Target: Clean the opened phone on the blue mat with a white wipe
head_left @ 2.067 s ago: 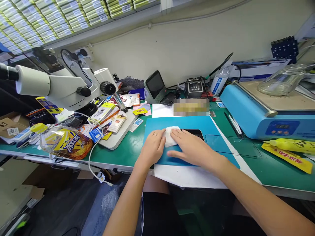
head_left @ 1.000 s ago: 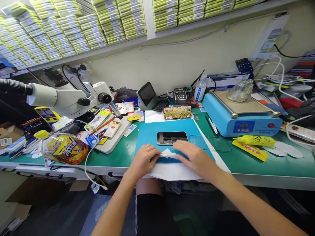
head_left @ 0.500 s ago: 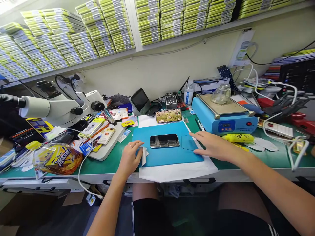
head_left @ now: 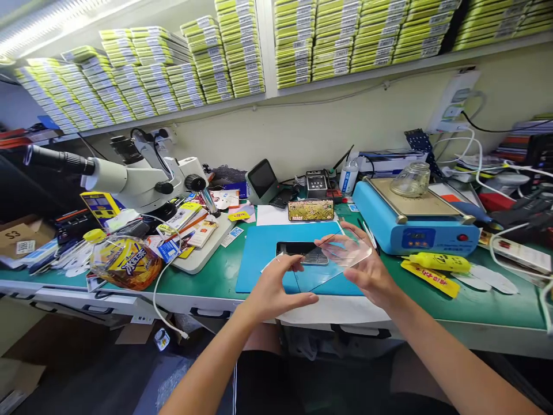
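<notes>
**A:** What are the hands doing?

**B:** The right hand (head_left: pixel 367 271) has its fingers closed on the edge of a clear thin rectangular sheet (head_left: pixel 348 249). It holds the sheet slightly tilted above the bench. The left hand (head_left: pixel 276 288) is spread and grips nothing. Its forefinger reaches the sheet's near corner, but I cannot tell whether it touches.

**A:** What lies underneath?

**B:** A dark smartphone (head_left: pixel 298 249) lies flat on a blue rectangular mat (head_left: pixel 259 253), partly behind the sheet. The mat sits on a green workbench (head_left: pixel 207 276).

**A:** And around them?

**B:** A second phone with a lit screen (head_left: pixel 310 210) lies just behind the mat. To the right is a blue hot-plate machine (head_left: pixel 415 230) with a glass jar (head_left: pixel 410 180) on top. To the left is a white microscope (head_left: pixel 138 178).
</notes>
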Action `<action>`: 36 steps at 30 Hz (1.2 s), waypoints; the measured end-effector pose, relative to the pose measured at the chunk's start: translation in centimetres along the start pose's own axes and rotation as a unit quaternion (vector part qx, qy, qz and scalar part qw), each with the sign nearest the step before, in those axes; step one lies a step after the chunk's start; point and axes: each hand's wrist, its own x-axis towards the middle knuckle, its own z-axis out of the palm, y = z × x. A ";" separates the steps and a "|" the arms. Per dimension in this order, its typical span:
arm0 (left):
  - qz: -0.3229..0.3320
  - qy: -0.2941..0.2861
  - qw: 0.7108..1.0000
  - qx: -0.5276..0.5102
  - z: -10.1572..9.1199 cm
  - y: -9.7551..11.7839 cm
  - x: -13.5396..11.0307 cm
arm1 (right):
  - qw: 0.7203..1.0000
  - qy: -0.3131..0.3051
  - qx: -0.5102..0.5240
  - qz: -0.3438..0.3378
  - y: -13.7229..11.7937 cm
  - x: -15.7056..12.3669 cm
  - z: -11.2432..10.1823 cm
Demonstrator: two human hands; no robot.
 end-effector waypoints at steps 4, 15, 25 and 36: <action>-0.007 -0.064 0.996 0.069 -3.3 -2.7 2.1 | 0.988 -0.007 -0.138 0.061 1.3 1.0 -2.9; -0.006 -0.146 0.977 0.153 -4.7 -8.7 7.1 | 0.865 -0.074 -0.479 0.134 5.0 2.8 -5.7; -0.042 -0.057 0.962 0.264 -4.9 -6.9 2.5 | 0.858 -0.076 -0.480 0.163 4.3 3.0 -5.4; -0.079 -0.042 0.954 0.285 -7.9 -6.6 1.8 | 0.857 -0.093 -0.490 0.131 5.1 2.9 -5.3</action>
